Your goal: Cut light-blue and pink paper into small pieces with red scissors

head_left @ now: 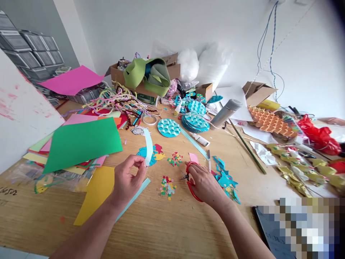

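Here we are on the tabletop [161,230], where a straight pale-blue strip [134,198] is lying closest, on a slant. Just past it, the left hand [129,176] is pinching a curved light-blue strip [148,145], fingers closing on its lower end. The right hand [206,180] is resting over red-handled scissors [190,187], fingers half curling; whether they're gripping, I can't quite tell. Confetti dots [168,187] are sitting between the hands. Farther off, a round disc [168,128] is already showing rows of folded scales, seemingly done, while neither strip is yet being fixed to anything.
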`<state>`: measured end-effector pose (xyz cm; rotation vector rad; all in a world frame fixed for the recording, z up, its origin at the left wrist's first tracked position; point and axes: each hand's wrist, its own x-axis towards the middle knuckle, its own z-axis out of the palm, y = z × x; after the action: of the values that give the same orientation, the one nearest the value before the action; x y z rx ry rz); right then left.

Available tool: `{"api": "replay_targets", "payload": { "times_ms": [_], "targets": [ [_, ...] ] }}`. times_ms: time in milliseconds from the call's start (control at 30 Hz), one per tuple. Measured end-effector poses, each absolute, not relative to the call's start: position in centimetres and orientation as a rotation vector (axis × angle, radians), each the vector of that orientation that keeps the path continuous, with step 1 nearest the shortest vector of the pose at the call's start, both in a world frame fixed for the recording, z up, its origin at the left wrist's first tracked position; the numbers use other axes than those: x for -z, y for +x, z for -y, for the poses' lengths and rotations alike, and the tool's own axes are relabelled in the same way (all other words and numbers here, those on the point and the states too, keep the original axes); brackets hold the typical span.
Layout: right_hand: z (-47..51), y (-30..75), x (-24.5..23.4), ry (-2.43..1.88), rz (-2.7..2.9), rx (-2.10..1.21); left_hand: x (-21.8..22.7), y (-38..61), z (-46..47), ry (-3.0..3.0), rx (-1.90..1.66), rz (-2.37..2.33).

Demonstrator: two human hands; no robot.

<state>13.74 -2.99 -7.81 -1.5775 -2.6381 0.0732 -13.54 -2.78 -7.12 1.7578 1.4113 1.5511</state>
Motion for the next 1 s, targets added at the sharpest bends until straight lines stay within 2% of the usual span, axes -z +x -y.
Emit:
{"api": "replay_targets", "payload": {
  "times_ms": [467, 700, 1000],
  "targets": [
    [7.3, 15.8, 6.8, -1.793, 2.577, -0.171, 6.8, -13.2, 2.7, 1.730, -1.416, -1.440],
    [2.3, 16.8, 6.7, -1.959, 2.350, 0.126, 6.6, -12.8, 2.2, 1.491, -1.142, -1.232],
    [-0.4, 17.2, 9.0, -2.030, 2.152, 0.108, 7.5, -12.8, 1.5, 1.260, -0.995, -1.096]
  ]
}}
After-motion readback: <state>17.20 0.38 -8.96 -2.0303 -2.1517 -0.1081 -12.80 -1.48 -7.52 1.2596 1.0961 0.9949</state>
